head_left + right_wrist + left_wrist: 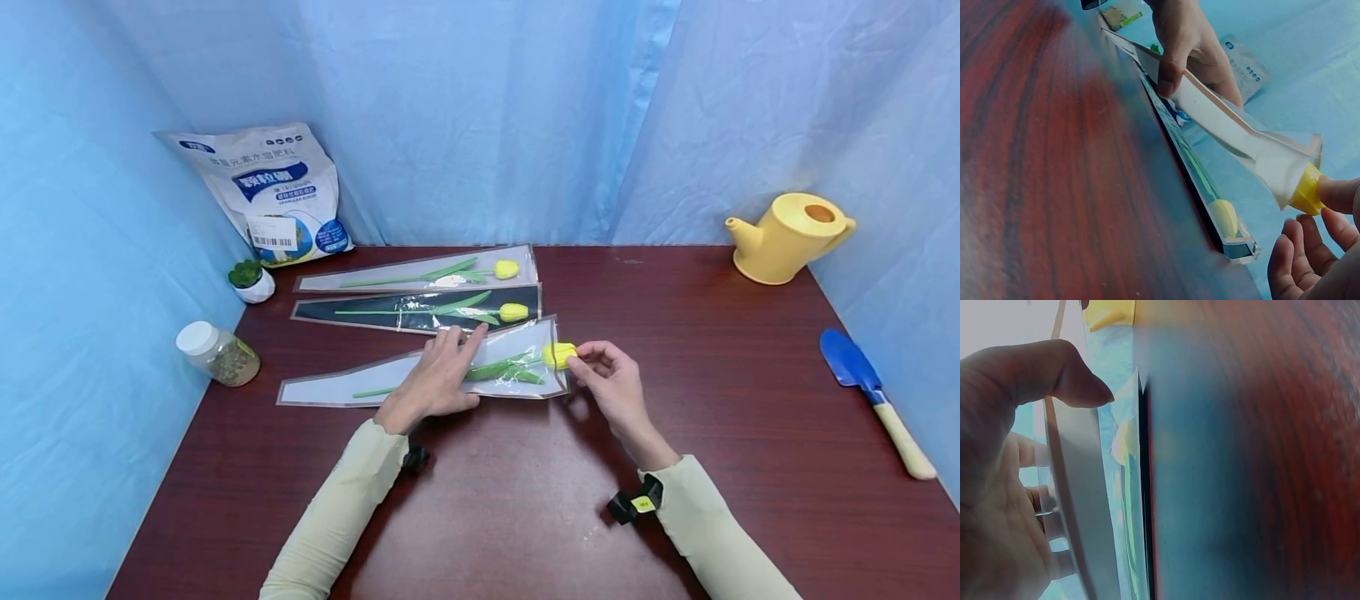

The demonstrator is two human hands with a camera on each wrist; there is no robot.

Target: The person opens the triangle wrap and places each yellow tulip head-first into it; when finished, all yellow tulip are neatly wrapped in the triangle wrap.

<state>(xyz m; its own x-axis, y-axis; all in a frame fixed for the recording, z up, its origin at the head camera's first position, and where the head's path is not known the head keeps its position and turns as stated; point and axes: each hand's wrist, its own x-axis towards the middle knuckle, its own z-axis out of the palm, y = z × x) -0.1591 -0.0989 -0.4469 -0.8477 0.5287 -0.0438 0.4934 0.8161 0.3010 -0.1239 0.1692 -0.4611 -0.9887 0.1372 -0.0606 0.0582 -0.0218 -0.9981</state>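
Note:
My right hand (617,388) pinches the yellow head of an artificial tulip (557,356) between thumb and fingers at the wide mouth of a clear-fronted, white-backed flower sleeve (318,391). The green stem and leaves lie inside this sleeve. My left hand (437,373) holds the sleeve around its middle, hiding part of the stem. In the right wrist view, its thumb (1172,76) lies against the white back, and the sleeve looks raised off the table. Just beyond lie a dark sleeved tulip (513,312) and a white sleeved tulip (507,269), apart from my hands.
A fertilizer bag (273,192), a small potted succulent (253,282) and a lidded jar (225,357) stand at the left. At the right are a yellow watering can (783,242) and a blue trowel (851,358). Blue curtains (487,125) enclose the wooden table (712,350).

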